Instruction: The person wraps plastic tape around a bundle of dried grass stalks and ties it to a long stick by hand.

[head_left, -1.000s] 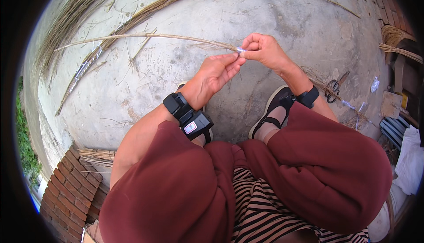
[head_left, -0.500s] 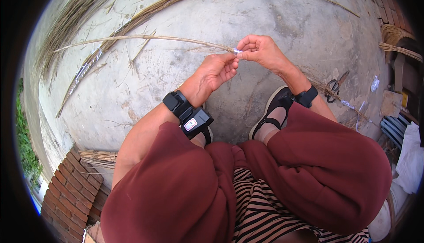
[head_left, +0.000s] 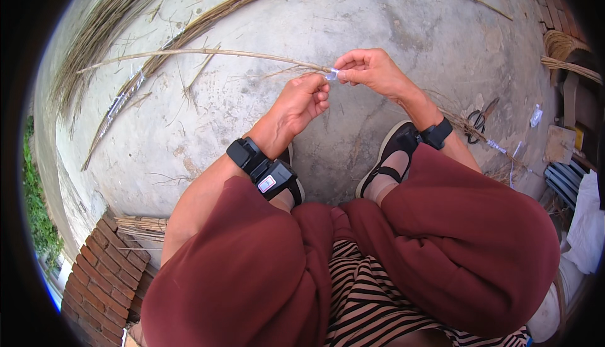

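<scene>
A long thin stick (head_left: 252, 55), slightly bowed, reaches from the left toward my hands, its right end wrapped with a shiny clear plastic strip (head_left: 332, 75). My right hand (head_left: 373, 75) pinches the wrapped end between thumb and fingers. Just left of and below it, my left hand (head_left: 302, 102) is closed, thumb against forefinger, on the strip's loose part, which spans the small gap between the hands. Fine twigs (head_left: 287, 71) hang beside the stick's end. Further left, the stick passes over a long bundle of twigs (head_left: 189, 32) bound in places with the same shiny plastic.
Loose brushwood (head_left: 116, 22) lies at the far left. Scissors (head_left: 480, 122) rest on the concrete floor by another bound twig bundle (head_left: 463, 115) at the right. Bricks (head_left: 104, 271) are at the lower left. A white bag (head_left: 585, 227) and a coiled bundle (head_left: 564, 51) sit along the right edge.
My left hand has moved a little left and down, away from the right hand. More of the plastic strip now shows stretched between them. My right hand has shifted slightly left.
</scene>
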{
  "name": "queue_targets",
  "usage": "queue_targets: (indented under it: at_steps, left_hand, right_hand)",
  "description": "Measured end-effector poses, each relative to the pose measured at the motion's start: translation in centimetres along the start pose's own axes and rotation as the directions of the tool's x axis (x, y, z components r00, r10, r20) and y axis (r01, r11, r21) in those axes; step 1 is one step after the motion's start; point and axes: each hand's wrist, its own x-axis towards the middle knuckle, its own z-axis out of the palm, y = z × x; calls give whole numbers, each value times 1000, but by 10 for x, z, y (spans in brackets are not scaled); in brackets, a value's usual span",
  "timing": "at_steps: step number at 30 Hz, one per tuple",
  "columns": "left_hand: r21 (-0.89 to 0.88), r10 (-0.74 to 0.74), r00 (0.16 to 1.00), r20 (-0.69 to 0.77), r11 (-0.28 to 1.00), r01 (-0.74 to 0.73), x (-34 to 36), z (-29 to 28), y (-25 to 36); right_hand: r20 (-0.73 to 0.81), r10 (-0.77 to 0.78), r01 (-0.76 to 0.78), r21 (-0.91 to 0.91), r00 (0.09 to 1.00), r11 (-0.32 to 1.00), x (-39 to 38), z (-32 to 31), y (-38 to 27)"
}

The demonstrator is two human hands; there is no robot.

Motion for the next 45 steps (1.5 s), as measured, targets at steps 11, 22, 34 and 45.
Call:
queue_targets:
  at_steps: [11,22,34,45]
  left_hand:
    - [85,12,1000,15,996,-13,-10,2,7]
    - [-97,-105,989,104,989,115,-14,2,18]
    - [611,277,649,709,-700,-369,-23,3,56]
    - [568,209,598,774,-646,-509,-18,-2,53]
  right_hand:
    - [36,-91,94,-71,995,993,2,3,4]
    - [-16,-493,381,-612,870,693,4,25,9]
    - [-84,-209,197,-129,974,972,3,23,7]
    - [-62,-157,164,150,986,975,3,19,3]
